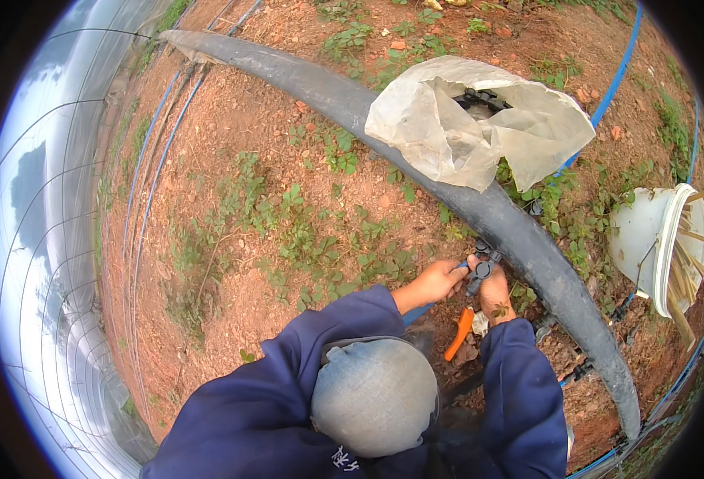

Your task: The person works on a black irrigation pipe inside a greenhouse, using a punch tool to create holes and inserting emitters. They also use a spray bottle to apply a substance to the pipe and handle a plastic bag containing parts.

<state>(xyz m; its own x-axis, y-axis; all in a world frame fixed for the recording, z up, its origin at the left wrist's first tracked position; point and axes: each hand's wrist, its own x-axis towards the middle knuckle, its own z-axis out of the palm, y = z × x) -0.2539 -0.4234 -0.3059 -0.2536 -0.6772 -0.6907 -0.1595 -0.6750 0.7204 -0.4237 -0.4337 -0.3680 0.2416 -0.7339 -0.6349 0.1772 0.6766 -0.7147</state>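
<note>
Beside a thick dark pipe (543,247), my two hands are close together at a small dark plastic valve fitting (483,270). The fingers of my left hand (440,282) are pinched on a blue drip tube (417,313), whose end meets the fitting. My right hand (494,292) closes around the fitting from the other side; part of its grip is hidden. Just below the hands, an orange-handled tool (459,334) lies on the soil, its working end not visible.
A whitish plastic bag (416,120) with black parts inside rests on the far side of the pipe. To the right, a white bucket (638,239) lies tipped with wooden sticks in it. More fittings (579,370) stick out along the pipe. Weeds (304,247) grow on the reddish soil.
</note>
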